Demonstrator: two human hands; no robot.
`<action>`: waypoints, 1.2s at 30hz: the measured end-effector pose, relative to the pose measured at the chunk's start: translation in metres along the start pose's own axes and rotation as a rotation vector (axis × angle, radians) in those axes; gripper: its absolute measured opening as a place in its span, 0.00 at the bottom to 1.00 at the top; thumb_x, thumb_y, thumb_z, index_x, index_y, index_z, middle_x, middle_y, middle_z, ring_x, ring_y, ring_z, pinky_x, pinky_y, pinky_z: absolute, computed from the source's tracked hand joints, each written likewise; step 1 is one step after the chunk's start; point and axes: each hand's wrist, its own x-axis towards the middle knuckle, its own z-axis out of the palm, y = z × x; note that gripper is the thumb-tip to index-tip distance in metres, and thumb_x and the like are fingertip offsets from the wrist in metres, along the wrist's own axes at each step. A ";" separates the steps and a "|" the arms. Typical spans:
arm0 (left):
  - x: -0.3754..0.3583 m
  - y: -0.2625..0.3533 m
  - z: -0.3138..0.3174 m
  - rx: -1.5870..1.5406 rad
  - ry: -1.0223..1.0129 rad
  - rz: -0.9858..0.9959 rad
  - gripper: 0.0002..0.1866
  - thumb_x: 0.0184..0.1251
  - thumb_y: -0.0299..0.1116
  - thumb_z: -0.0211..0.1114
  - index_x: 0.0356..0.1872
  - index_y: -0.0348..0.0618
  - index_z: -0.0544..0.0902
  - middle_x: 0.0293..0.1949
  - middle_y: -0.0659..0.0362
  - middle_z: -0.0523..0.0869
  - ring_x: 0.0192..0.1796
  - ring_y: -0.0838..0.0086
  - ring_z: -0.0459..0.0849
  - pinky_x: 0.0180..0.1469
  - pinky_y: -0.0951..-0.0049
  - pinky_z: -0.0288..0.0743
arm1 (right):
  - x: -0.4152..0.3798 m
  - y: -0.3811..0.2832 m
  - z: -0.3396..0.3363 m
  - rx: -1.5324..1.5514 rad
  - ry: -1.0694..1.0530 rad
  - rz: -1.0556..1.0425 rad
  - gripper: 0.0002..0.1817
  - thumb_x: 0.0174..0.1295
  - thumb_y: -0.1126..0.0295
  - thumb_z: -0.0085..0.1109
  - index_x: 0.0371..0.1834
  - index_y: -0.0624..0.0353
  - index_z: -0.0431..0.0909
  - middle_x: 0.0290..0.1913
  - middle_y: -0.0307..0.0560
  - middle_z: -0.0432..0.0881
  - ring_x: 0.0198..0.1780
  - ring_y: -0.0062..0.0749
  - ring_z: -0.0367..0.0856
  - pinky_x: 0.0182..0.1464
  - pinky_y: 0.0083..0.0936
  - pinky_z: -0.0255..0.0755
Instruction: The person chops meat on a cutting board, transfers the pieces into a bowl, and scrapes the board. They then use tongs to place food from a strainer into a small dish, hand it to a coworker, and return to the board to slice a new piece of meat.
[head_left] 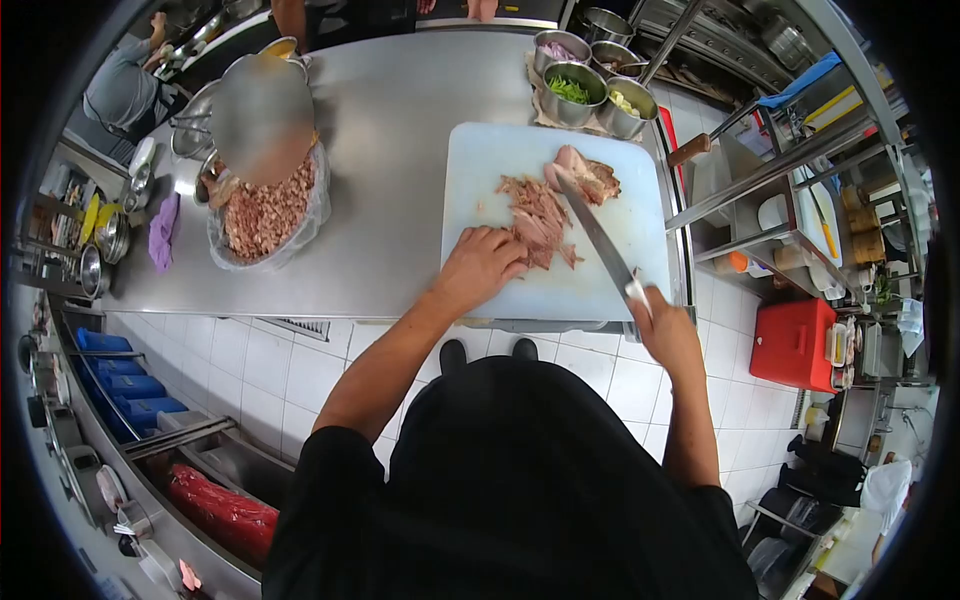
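My right hand (660, 325) is closed around the pale handle of a long kitchen knife (598, 232). The blade slants away to the left over the white cutting board (640, 175), its tip at a larger piece of cooked meat (590, 178) with a browned edge. Sliced meat (540, 225) lies in a loose pile left of the blade. My left hand (483, 265) rests at the near left side of this pile, fingers bent together against the slices. Its fingertips are partly hidden.
Metal pots with chopped greens (569, 90) and other cut ingredients stand beyond the board. To the left on the steel table (385, 180) are a plastic-lined container of chopped meat (270, 215) and a purple cloth (163, 232). Another person (125, 90) is at the far left.
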 end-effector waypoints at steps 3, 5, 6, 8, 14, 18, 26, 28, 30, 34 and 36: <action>-0.001 0.007 -0.004 0.012 0.010 0.005 0.12 0.64 0.41 0.70 0.47 0.53 0.85 0.47 0.60 0.82 0.52 0.63 0.79 0.59 0.60 0.70 | -0.027 0.003 0.000 -0.012 -0.100 -0.014 0.17 0.73 0.53 0.53 0.47 0.56 0.74 0.25 0.63 0.83 0.30 0.63 0.84 0.33 0.54 0.76; 0.006 0.008 0.002 0.026 0.035 0.027 0.11 0.64 0.41 0.70 0.45 0.53 0.86 0.46 0.60 0.82 0.51 0.63 0.79 0.58 0.60 0.70 | -0.026 0.003 0.002 -0.041 -0.105 -0.041 0.16 0.73 0.54 0.52 0.46 0.56 0.74 0.24 0.62 0.82 0.29 0.62 0.84 0.32 0.54 0.76; 0.011 0.006 0.002 0.035 0.044 0.027 0.10 0.65 0.41 0.70 0.44 0.52 0.86 0.46 0.60 0.82 0.51 0.63 0.79 0.57 0.60 0.71 | -0.020 0.000 0.007 -0.046 -0.088 -0.060 0.16 0.73 0.54 0.52 0.47 0.56 0.74 0.23 0.61 0.82 0.28 0.62 0.83 0.32 0.53 0.76; 0.020 0.002 0.002 0.048 0.060 0.018 0.09 0.65 0.40 0.69 0.42 0.52 0.87 0.44 0.61 0.82 0.51 0.63 0.79 0.56 0.61 0.71 | -0.011 -0.010 0.009 -0.069 -0.046 -0.104 0.15 0.73 0.54 0.52 0.47 0.55 0.73 0.21 0.59 0.81 0.27 0.61 0.83 0.31 0.53 0.76; 0.038 -0.025 -0.009 0.037 0.014 -0.054 0.08 0.69 0.39 0.66 0.42 0.49 0.88 0.43 0.59 0.87 0.48 0.62 0.83 0.56 0.61 0.74 | -0.003 0.002 -0.019 0.018 -0.025 -0.089 0.15 0.72 0.54 0.55 0.46 0.55 0.76 0.22 0.58 0.81 0.29 0.61 0.83 0.33 0.52 0.75; 0.075 -0.032 -0.030 -0.076 0.094 -0.133 0.09 0.71 0.37 0.64 0.44 0.47 0.87 0.45 0.56 0.89 0.49 0.60 0.84 0.59 0.60 0.74 | -0.016 0.022 -0.029 0.092 -0.176 -0.132 0.15 0.70 0.53 0.57 0.45 0.52 0.79 0.25 0.58 0.82 0.31 0.60 0.83 0.37 0.52 0.75; 0.179 -0.024 0.004 0.231 -0.396 -0.039 0.23 0.61 0.40 0.70 0.57 0.48 0.79 0.53 0.54 0.85 0.63 0.55 0.76 0.64 0.57 0.70 | -0.004 0.000 0.006 0.151 -0.197 -0.227 0.16 0.69 0.50 0.58 0.46 0.49 0.82 0.26 0.56 0.84 0.32 0.58 0.84 0.38 0.51 0.76; 0.193 -0.023 0.004 0.174 -0.527 -0.109 0.25 0.58 0.40 0.72 0.57 0.48 0.78 0.54 0.53 0.85 0.63 0.55 0.76 0.64 0.56 0.69 | -0.005 0.001 0.007 0.150 -0.221 -0.176 0.17 0.69 0.49 0.58 0.47 0.49 0.82 0.26 0.56 0.84 0.33 0.58 0.84 0.39 0.51 0.77; 0.203 -0.026 0.002 0.182 -0.629 -0.117 0.26 0.56 0.40 0.73 0.56 0.48 0.77 0.54 0.53 0.84 0.61 0.56 0.76 0.63 0.56 0.69 | -0.008 0.003 0.008 0.163 -0.254 -0.135 0.17 0.70 0.49 0.56 0.49 0.49 0.82 0.28 0.56 0.85 0.36 0.57 0.85 0.41 0.51 0.77; 0.207 -0.048 0.011 0.192 -0.659 -0.011 0.26 0.53 0.41 0.75 0.52 0.46 0.78 0.51 0.52 0.85 0.58 0.55 0.78 0.60 0.58 0.71 | -0.011 0.012 0.013 0.201 -0.298 -0.110 0.18 0.70 0.49 0.54 0.51 0.48 0.82 0.31 0.57 0.86 0.39 0.56 0.86 0.45 0.50 0.78; 0.212 -0.052 0.012 0.168 -0.669 -0.033 0.26 0.53 0.42 0.76 0.52 0.46 0.79 0.51 0.51 0.85 0.58 0.54 0.78 0.60 0.58 0.72 | -0.010 0.010 0.018 0.208 -0.296 -0.107 0.18 0.70 0.49 0.53 0.51 0.48 0.82 0.32 0.57 0.86 0.39 0.57 0.86 0.45 0.50 0.78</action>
